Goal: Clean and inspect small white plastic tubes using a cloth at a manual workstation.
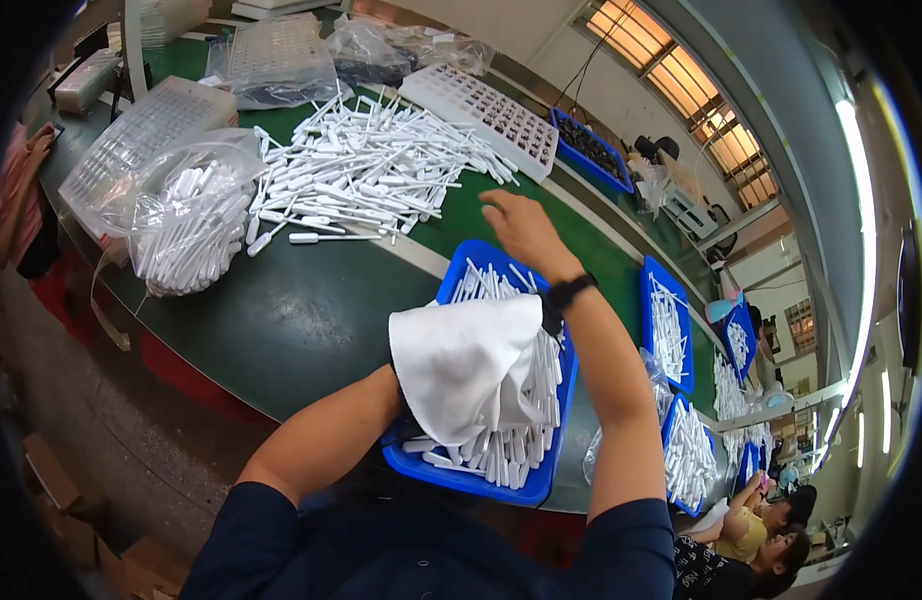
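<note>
A white cloth [466, 365] is draped over my left hand and wrist, so that hand's fingers are hidden. The cloth lies above a blue tray [549, 480] filled with white plastic droppers [516, 452]. Past the tray's far edge, my right hand [524, 232] hovers over the green work surface with its fingers apart, and I see nothing in it. To the left of this hand spreads a large loose pile of white droppers [366, 165]. A dark band circles my right wrist.
A clear bag of droppers [189, 235] sits left, beside clear plastic trays [141, 140]. Behind the pile stands a white rack with holes [481, 110]. Further blue trays of droppers [668, 330] line the right, where other people [756, 530] sit. A blue tray of dark pieces [591, 150] is farther back.
</note>
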Demonstrator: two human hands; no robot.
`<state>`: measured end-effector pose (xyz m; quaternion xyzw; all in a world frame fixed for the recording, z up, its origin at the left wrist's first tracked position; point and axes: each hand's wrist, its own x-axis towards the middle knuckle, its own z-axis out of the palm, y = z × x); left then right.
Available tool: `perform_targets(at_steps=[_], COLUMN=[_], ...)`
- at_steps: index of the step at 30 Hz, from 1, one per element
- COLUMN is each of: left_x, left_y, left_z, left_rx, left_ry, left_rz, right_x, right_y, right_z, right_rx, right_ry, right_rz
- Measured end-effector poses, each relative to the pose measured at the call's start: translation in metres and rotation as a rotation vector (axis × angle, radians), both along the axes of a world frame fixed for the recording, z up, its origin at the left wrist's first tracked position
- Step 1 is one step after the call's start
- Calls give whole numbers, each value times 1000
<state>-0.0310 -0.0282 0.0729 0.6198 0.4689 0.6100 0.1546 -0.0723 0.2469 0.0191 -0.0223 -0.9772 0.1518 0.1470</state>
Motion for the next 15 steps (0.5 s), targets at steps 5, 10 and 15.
perform_targets(at_steps=[5,10,15], left_x=[-2,-3,-5], left_y=[2,31,42], left_z=[-19,-72,-74], left_rx=[190,99,-59], left_ry=[-338,41,-232], left_rz=[-266,98,-96], right_x=[-69,-54,31], right_y=[31,21,13], right_z=[-46,-29,9], right_rx=[142,-63,-710], right_ry=[124,-65,208], right_rz=[64,15,-134])
